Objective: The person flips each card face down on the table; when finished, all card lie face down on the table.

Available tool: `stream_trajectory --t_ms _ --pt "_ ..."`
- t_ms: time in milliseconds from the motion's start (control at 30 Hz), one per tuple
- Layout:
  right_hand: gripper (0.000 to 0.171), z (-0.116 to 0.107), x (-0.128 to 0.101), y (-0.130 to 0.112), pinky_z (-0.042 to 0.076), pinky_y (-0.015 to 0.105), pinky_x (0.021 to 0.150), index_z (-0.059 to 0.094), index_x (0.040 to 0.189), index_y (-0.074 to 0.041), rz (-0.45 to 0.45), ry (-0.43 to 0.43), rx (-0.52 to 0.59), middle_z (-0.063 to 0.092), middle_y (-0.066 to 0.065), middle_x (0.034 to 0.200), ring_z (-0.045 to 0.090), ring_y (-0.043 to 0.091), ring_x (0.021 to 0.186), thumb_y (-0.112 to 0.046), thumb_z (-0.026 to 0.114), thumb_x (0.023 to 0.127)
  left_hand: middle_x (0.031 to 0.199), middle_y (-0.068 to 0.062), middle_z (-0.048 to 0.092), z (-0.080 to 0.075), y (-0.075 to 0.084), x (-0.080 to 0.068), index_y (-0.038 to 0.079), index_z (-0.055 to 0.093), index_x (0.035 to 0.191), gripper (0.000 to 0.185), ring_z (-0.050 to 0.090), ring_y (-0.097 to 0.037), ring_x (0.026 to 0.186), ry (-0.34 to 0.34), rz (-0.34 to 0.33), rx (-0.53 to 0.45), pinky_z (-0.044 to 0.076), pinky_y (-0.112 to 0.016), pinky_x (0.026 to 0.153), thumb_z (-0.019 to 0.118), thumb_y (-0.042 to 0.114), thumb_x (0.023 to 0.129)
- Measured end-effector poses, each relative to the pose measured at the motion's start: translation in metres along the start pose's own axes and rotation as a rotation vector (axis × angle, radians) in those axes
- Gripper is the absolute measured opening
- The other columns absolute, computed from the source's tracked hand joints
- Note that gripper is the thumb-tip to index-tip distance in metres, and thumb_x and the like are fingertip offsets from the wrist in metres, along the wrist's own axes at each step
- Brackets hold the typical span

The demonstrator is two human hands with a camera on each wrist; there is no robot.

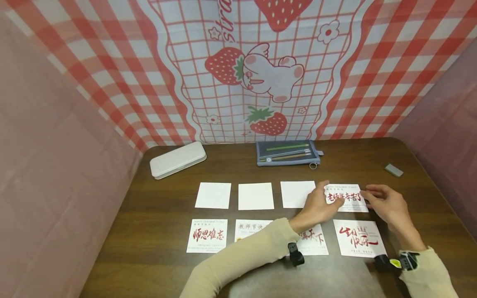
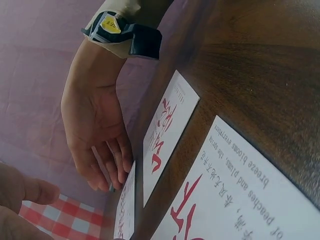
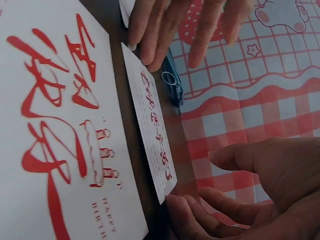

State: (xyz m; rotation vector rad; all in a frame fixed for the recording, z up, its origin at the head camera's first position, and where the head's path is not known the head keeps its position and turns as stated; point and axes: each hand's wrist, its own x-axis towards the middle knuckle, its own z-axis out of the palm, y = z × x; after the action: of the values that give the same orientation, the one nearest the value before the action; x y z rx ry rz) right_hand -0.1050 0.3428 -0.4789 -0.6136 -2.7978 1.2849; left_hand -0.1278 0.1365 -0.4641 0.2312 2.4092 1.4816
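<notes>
A white card with red calligraphy point(image 1: 348, 198) lies at the right end of the far row on the dark wooden table point(image 1: 156, 265). My left hand point(image 1: 324, 201) reaches across and touches the card's left edge with straight fingers. My right hand point(image 1: 385, 203) touches its right edge with its fingertips, thumb apart. In the right wrist view the left hand's fingers point(image 3: 165, 30) press the card's point(image 3: 152, 125) far end, and the right hand's fingertips point(image 3: 190, 210) are at its near corner. The left wrist view shows the right hand point(image 2: 95, 130) at the card point(image 2: 127, 205).
Three blank white cards point(image 1: 256, 196) fill the rest of the far row. Several calligraphy cards point(image 1: 207, 235) form the near row, one point(image 1: 359, 238) under my right wrist. A white case point(image 1: 177, 159), a pencil pouch point(image 1: 287, 153) and a grey eraser point(image 1: 393, 170) lie behind. Cloth walls surround the table.
</notes>
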Motion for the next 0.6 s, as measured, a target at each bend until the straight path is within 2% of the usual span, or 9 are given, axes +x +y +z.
stream_trajectory --t_ms 133,200,300,400,467,600 --pt "0.058 -0.004 0.003 -0.001 0.059 0.018 0.061 0.048 0.144 0.013 0.023 -0.026 0.056 0.056 0.041 0.136 0.061 -0.006 0.069 -0.030 0.058 0.107 0.137 -0.010 0.068 -0.001 0.001 -0.001 0.018 0.051 0.150 0.064 0.066 -0.013 0.120 0.009 -0.008 -0.003 0.054 -0.023 0.098 0.076 0.033 0.093" --pt "0.058 -0.006 0.004 -0.001 0.060 0.019 0.063 0.047 0.144 0.014 0.006 -0.033 0.081 0.063 0.037 0.125 0.061 -0.009 0.071 -0.029 0.058 0.107 0.136 -0.010 0.068 -0.002 0.000 -0.001 0.018 0.053 0.150 0.063 0.067 -0.013 0.117 0.009 -0.008 -0.009 0.055 -0.021 0.094 0.076 0.033 0.093" --pt "0.059 -0.011 0.004 -0.003 0.061 0.020 0.064 0.048 0.143 0.014 -0.034 -0.046 0.128 0.074 0.005 0.097 0.062 -0.010 0.073 -0.030 0.059 0.106 0.136 -0.009 0.068 -0.002 -0.001 -0.001 0.019 0.055 0.147 0.059 0.068 -0.013 0.116 0.005 -0.001 -0.014 0.054 -0.020 0.092 0.076 0.033 0.094" --pt "0.059 -0.017 0.004 -0.007 0.061 0.019 0.065 0.047 0.143 0.013 -0.063 -0.056 0.175 0.062 -0.028 0.084 0.065 -0.009 0.073 -0.030 0.060 0.106 0.137 -0.006 0.069 -0.002 -0.002 -0.001 0.020 0.060 0.143 0.052 0.066 -0.012 0.121 -0.007 0.020 -0.010 0.053 -0.021 0.097 0.074 0.034 0.094" --pt "0.056 -0.020 0.004 -0.009 0.061 0.019 0.066 0.048 0.142 0.012 -0.077 -0.065 0.206 0.061 -0.034 0.082 0.067 -0.009 0.074 -0.029 0.059 0.106 0.138 -0.006 0.069 -0.002 -0.002 -0.001 0.021 0.063 0.140 0.049 0.065 -0.012 0.124 -0.015 0.035 -0.005 0.052 -0.021 0.100 0.073 0.036 0.095" --pt "0.042 -0.025 0.005 -0.014 0.061 0.017 0.068 0.053 0.135 0.004 -0.099 -0.106 0.303 0.066 -0.034 0.087 0.070 -0.007 0.077 -0.027 0.060 0.107 0.139 -0.003 0.069 -0.001 -0.002 -0.001 0.022 0.066 0.138 0.044 0.062 -0.012 0.130 -0.030 0.045 -0.021 0.050 -0.021 0.106 0.068 0.041 0.098"
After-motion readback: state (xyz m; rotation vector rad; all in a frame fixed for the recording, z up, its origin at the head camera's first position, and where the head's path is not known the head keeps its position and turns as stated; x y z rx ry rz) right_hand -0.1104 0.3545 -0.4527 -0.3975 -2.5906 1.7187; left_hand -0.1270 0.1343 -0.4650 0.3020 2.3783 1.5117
